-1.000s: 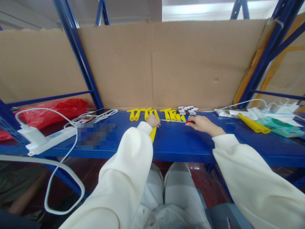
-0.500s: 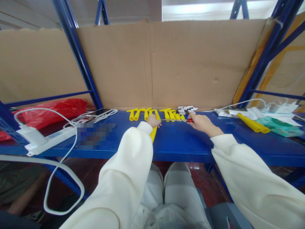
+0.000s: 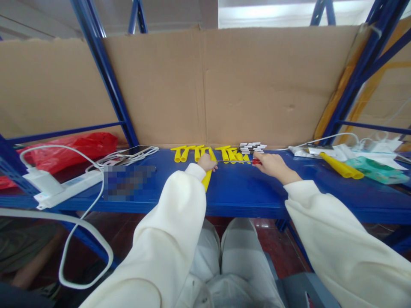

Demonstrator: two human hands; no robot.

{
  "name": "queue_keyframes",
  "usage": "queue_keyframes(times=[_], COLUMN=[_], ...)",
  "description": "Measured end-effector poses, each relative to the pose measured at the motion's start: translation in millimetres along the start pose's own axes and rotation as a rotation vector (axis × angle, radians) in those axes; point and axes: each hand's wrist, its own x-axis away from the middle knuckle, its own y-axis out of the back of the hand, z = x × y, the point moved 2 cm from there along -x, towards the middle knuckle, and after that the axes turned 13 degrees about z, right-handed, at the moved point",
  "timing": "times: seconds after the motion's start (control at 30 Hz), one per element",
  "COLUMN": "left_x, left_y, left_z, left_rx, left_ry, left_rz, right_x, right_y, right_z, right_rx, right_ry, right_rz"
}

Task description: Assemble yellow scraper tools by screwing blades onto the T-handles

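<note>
My left hand (image 3: 207, 163) is closed around a yellow tube (image 3: 207, 181) lying on the blue tabletop (image 3: 244, 188). My right hand (image 3: 271, 165) grips the red handle of a screwdriver (image 3: 256, 161), whose thin metal shaft runs leftward to my left hand. Where the tip ends is hidden by my left fingers. Several yellow T-shaped pieces (image 3: 184, 154) stand in a row behind and left of my left hand. More yellow pieces (image 3: 226, 155) lie between my hands, just behind the shaft. A stack of black and white pieces (image 3: 252, 147) is behind my right hand.
At the left are a red plastic bag (image 3: 80, 149), a white power strip (image 3: 64, 188) with cables, and a pixelated patch. Two yellow tubes (image 3: 343, 167) and a green packet (image 3: 375, 170) lie at the right. A cardboard panel (image 3: 244, 85) stands behind the table.
</note>
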Motion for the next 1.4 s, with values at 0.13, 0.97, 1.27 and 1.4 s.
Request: queue_keyframes(times=[0.13,0.97,1.27,1.4], left_x=[-1,9,5,5], left_y=[-0.5,0.3,0.6,0.9], left_z=[0,-7,-5,-3], left_rx=[-0.003,-0.158,-0.151,-0.139], left_ry=[-0.005,0.010,0.017,0.019], left_rz=[-0.002,0.007,0.007,0.012], right_x=[-3,1,-1,-2], right_y=[-3,-1,-1,-4], right_z=[0,-4,-7,-8], right_rx=[-0.030,0.031,-0.043,-0.034], right_ry=[0.033,0.097,0.122,0.088], right_rz=[0.007,-0.113,-0.070,-0.049])
